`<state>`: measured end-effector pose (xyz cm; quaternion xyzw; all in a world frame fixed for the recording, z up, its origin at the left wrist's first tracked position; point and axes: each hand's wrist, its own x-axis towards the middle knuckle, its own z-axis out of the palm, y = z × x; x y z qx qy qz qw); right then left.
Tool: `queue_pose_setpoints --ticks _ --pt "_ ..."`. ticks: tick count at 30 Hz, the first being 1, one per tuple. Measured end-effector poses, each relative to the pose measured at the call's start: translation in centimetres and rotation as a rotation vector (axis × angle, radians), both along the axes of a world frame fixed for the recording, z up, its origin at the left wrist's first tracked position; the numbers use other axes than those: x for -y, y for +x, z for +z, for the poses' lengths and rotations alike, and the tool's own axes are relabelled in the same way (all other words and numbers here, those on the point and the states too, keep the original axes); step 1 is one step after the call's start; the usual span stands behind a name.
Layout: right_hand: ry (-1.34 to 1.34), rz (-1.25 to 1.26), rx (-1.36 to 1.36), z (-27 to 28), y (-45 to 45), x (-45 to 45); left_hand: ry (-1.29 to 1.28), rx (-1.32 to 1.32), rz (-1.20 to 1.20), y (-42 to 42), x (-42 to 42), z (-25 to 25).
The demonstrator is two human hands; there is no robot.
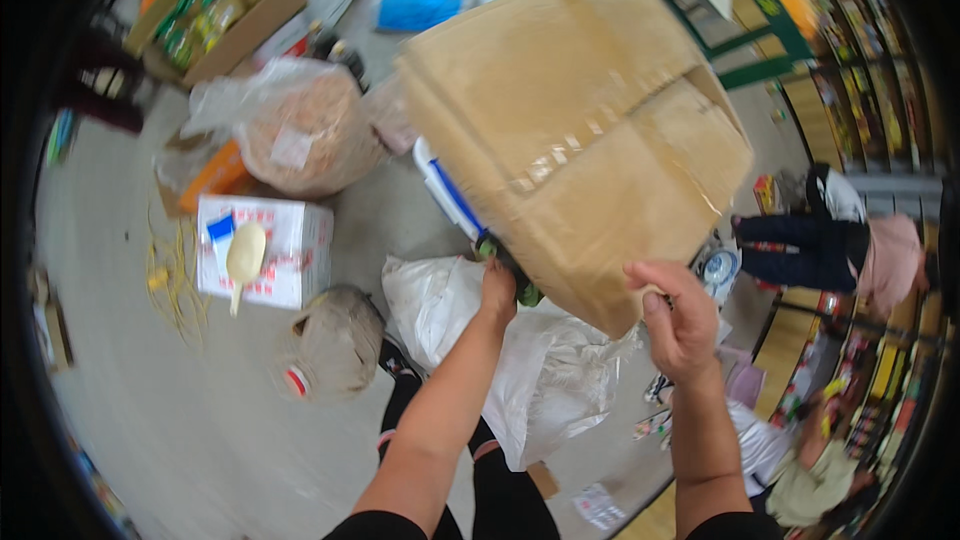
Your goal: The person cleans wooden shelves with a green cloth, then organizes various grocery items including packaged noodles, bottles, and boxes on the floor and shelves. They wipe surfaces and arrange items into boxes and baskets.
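Note:
A large brown cardboard box [585, 120], its seams covered with clear tape, stands tilted before me. My left hand [501, 289] is closed at the box's near left edge on a dark green item [531, 295], mostly hidden by the hand and the box. By the near right corner is my right hand [679, 322], thumb and fingers curled towards each other; whether something small is between them is unclear. Below the box lies a white woven sack [555, 375], crumpled. A white and blue plastic edge [448, 187] shows along the box's left side.
A printed white carton [315, 255] bears a cream scoop [246, 251]. Nearby are a big plastic jug [337, 345] with a red cap, a clear bag of pinkish goods [311, 127] and yellow strapping [169, 277]. People stand and crouch by stocked shelves [847, 112] at right.

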<state>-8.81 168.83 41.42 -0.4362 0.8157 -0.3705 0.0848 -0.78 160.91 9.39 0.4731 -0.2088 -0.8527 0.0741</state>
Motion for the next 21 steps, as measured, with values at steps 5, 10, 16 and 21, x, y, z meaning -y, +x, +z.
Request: queue_pose_setpoints --ticks 5,10,16,21 --pt "-0.184 -0.754 0.550 -9.5 6.9 -13.4 -0.500 0.028 -0.683 5.5 -3.4 3.2" --pt "-0.139 -0.631 0.981 -13.8 14.7 -14.6 -0.237 0.058 -0.531 9.4 -8.2 15.5" --pt "-0.866 -0.902 1.579 -14.6 18.0 -15.3 -0.124 -0.142 -1.015 10.7 -6.7 22.7" --pt "-0.950 -1.059 1.587 -14.9 17.9 -22.9 -1.617 -0.002 -1.395 11.9 -8.7 21.7"
